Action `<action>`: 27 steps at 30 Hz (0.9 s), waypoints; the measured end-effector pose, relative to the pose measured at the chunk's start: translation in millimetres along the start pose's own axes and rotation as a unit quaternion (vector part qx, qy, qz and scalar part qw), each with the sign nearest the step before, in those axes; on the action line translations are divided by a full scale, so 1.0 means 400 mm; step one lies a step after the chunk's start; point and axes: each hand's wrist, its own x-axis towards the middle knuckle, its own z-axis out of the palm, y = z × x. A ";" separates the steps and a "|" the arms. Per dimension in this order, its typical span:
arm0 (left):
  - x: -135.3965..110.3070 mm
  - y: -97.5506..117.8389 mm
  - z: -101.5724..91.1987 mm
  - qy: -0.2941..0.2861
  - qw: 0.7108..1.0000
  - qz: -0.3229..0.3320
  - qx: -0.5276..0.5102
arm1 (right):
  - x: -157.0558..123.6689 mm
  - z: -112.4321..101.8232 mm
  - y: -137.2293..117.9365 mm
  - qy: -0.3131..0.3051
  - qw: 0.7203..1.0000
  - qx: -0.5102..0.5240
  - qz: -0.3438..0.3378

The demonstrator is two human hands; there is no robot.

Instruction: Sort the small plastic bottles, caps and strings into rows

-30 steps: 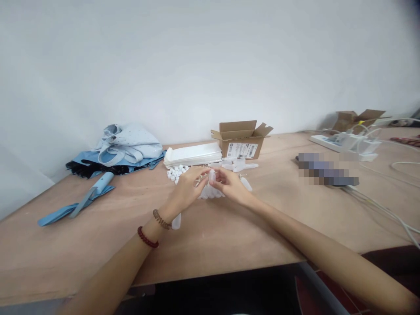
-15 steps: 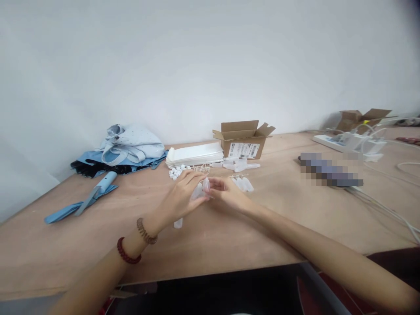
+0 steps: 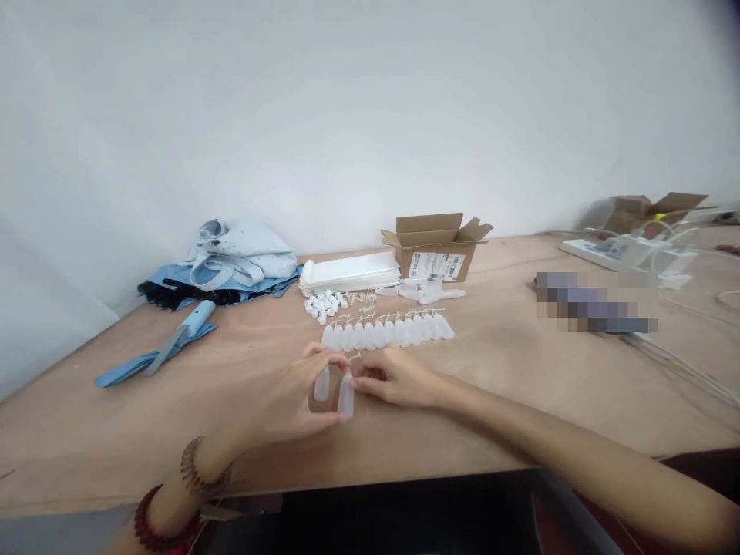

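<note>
A small translucent white plastic sleeve stands between my two hands just above or on the table; I cannot tell which. My left hand grips it by its ends, fingertips at the top and thumb at the bottom. My right hand is closed at its upper right edge, thumb against it. A similar sleeve lies on the table, partly framed by my left hand's fingers. Beyond my hands runs a row of several such sleeves, with thin white strings at their tops.
Behind the row are small white caps or beads, loose strings, more translucent sleeves, stacked white sheets and an open cardboard box. A folded blue umbrella and cloth lie left; a power strip stands right.
Both hands have come down and nearer to me with the sleeve, uncovering the row behind. My left hand now spans the sleeve end to end. The view has shifted slightly.
</note>
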 end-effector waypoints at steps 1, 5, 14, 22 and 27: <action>-0.004 -0.004 0.001 -0.009 1.000 -0.004 -0.001 | -0.002 0.004 0.000 0.001 1.000 -0.025 -0.014; 0.001 -0.010 -0.006 -0.031 0.999 -0.014 0.008 | -0.007 0.015 0.005 0.007 0.997 -0.073 -0.035; 0.022 -0.010 -0.015 -0.001 0.998 -0.003 0.060 | -0.001 0.019 0.007 0.017 0.993 -0.115 -0.018; 0.009 -0.029 -0.021 -0.022 0.998 -0.029 0.051 | -0.001 0.031 0.012 0.005 0.992 -0.122 -0.011; -0.020 -0.049 -0.037 -0.044 0.993 -0.104 0.045 | -0.003 0.031 -0.014 -0.002 0.990 -0.140 0.007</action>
